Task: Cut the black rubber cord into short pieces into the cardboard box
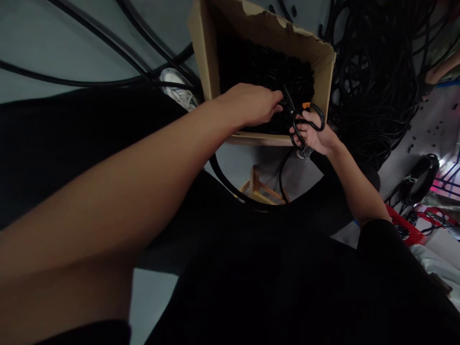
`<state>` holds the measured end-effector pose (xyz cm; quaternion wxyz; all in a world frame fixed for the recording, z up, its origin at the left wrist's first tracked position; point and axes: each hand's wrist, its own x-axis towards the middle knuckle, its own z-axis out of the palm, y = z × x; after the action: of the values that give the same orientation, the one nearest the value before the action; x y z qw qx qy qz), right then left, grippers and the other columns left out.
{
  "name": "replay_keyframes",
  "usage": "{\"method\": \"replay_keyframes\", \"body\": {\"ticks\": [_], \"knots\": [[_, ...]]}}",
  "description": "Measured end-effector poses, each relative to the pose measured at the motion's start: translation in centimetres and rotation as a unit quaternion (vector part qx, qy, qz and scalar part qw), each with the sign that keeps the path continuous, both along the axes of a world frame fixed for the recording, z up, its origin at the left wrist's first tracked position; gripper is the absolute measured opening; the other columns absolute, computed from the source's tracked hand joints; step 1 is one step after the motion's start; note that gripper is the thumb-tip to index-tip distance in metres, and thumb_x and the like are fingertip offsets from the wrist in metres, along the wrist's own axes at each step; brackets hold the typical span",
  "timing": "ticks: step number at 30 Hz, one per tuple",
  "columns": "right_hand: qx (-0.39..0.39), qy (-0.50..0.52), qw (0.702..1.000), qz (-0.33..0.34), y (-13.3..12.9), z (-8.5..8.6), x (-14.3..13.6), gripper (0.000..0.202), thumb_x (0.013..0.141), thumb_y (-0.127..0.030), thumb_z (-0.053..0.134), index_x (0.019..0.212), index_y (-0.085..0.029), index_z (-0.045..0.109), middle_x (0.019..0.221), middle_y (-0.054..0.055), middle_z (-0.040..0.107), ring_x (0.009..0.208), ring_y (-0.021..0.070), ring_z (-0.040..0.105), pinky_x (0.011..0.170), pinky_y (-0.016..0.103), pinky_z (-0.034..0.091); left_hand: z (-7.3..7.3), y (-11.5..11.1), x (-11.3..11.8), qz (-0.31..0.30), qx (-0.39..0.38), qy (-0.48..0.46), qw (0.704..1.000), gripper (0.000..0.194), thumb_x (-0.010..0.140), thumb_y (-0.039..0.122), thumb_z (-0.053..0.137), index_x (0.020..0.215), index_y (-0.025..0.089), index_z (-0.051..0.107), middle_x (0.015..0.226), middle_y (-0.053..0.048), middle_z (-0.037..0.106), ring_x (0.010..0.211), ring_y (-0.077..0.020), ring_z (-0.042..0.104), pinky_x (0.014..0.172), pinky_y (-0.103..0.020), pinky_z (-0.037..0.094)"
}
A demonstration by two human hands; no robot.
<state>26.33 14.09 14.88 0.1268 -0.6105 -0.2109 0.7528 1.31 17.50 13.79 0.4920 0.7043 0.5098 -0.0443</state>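
Observation:
Black-handled scissors [293, 114] are in my right hand [316, 134], with the fingers at the handle loops and the blades apart, pointing up and to the left. My left hand [257, 104] is closed just left of the blades, thumb and fingers pinched; a dark item at its fingertips is too hard to make out. Both hands are over the near edge of a cardboard box [207, 62]. Inside it lie many short black pieces [266, 62]. A small orange thing [306, 105] shows beside the scissor handles.
Thick black cables [97, 32] cross the floor at the upper left. A large tangle of black cable [373, 96] lies right of the box. A wooden stool [256, 184] stands below it. A coiled cable [419, 179] and red item [413, 232] are at right. Another person's arm [443, 69] shows.

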Motion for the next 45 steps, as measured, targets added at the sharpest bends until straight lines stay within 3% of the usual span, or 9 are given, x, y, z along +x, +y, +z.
{"method": "replay_keyframes", "body": {"ticks": [5,9,15,19,23,26,35,40,45], "knots": [[0.028,-0.004,1.000,-0.008,0.0,-0.1,0.0,0.045,0.111,-0.060,0.093,0.112,-0.026,0.064,0.086,-0.001,0.077,0.062,0.0128,0.068,0.052,0.022,0.055,-0.2,-0.2,-0.3,0.019,-0.007,0.015,1.000,0.086,0.113,0.079,0.046,0.177,0.026,0.066,0.140,-0.013,0.087,0.151,-0.0467,0.064,0.133,-0.066,0.047],[0.058,-0.018,0.998,0.010,-0.1,-0.7,0.2,0.050,0.104,-0.057,0.102,0.113,-0.026,0.064,0.087,-0.002,0.075,0.062,0.0119,0.066,0.049,0.021,0.050,-0.4,0.0,0.0,0.031,-0.024,0.037,0.999,0.093,0.110,0.085,0.053,0.177,0.021,0.064,0.148,-0.017,0.085,0.155,-0.0489,0.064,0.131,-0.064,0.048],[0.071,-0.037,0.996,0.029,0.0,-1.3,0.6,0.050,0.102,-0.055,0.103,0.115,-0.025,0.064,0.088,-0.002,0.074,0.063,0.0117,0.065,0.049,0.021,0.047,-0.5,0.3,-0.2,0.047,-0.022,0.058,0.997,0.081,0.116,0.073,0.050,0.179,0.024,0.060,0.163,-0.015,0.079,0.154,-0.0466,0.067,0.130,-0.063,0.049],[0.067,-0.038,0.997,0.003,0.0,-1.2,0.9,0.049,0.103,-0.059,0.101,0.113,-0.027,0.065,0.091,-0.001,0.076,0.066,0.0130,0.065,0.051,0.022,0.049,-0.8,0.3,-0.6,0.062,-0.033,0.019,0.997,0.086,0.111,0.082,0.054,0.178,0.029,0.062,0.150,-0.010,0.087,0.157,-0.0460,0.062,0.133,-0.062,0.046],[0.033,-0.031,0.999,0.004,0.3,-0.5,0.8,0.058,0.099,-0.076,0.098,0.116,-0.030,0.067,0.085,-0.001,0.076,0.068,0.0184,0.069,0.051,0.026,0.050,-0.4,0.2,-0.5,0.032,-0.022,0.004,0.999,0.073,0.115,0.071,0.048,0.178,0.037,0.062,0.159,-0.002,0.084,0.150,-0.0387,0.066,0.129,-0.055,0.050],[0.016,-0.036,0.999,0.018,0.6,0.0,0.6,0.058,0.103,-0.080,0.091,0.117,-0.030,0.066,0.082,-0.001,0.075,0.067,0.0191,0.069,0.052,0.027,0.049,0.1,0.2,-0.3,0.023,-0.026,-0.008,0.999,0.074,0.113,0.074,0.050,0.175,0.036,0.066,0.157,-0.004,0.085,0.152,-0.0401,0.064,0.128,-0.055,0.050],[0.047,-0.039,0.998,-0.012,0.3,-1.7,1.6,0.049,0.103,-0.060,0.101,0.112,-0.027,0.066,0.086,-0.001,0.074,0.059,0.0125,0.061,0.045,0.023,0.043,0.0,-0.1,-1.1,0.064,-0.050,-0.026,0.996,0.097,0.098,0.099,0.043,0.175,0.043,0.065,0.147,0.000,0.088,0.163,-0.0470,0.049,0.137,-0.069,0.039],[0.055,-0.033,0.998,0.003,0.2,-1.6,1.4,0.048,0.104,-0.054,0.102,0.114,-0.025,0.065,0.084,-0.003,0.073,0.054,0.0098,0.057,0.041,0.021,0.039,-0.2,0.1,-1.6,0.075,-0.038,0.008,0.996,0.099,0.101,0.094,0.036,0.179,0.039,0.062,0.163,-0.002,0.082,0.158,-0.0488,0.053,0.135,-0.073,0.037],[0.050,-0.040,0.998,-0.002,-0.3,-1.0,1.0,0.053,0.100,-0.049,0.108,0.118,-0.025,0.064,0.082,-0.005,0.072,0.054,0.0095,0.057,0.043,0.021,0.041,0.0,0.6,-2.5,0.087,-0.019,0.019,0.996,0.092,0.104,0.088,0.039,0.182,0.041,0.058,0.172,0.003,0.077,0.162,-0.0463,0.051,0.135,-0.066,0.036]]}}
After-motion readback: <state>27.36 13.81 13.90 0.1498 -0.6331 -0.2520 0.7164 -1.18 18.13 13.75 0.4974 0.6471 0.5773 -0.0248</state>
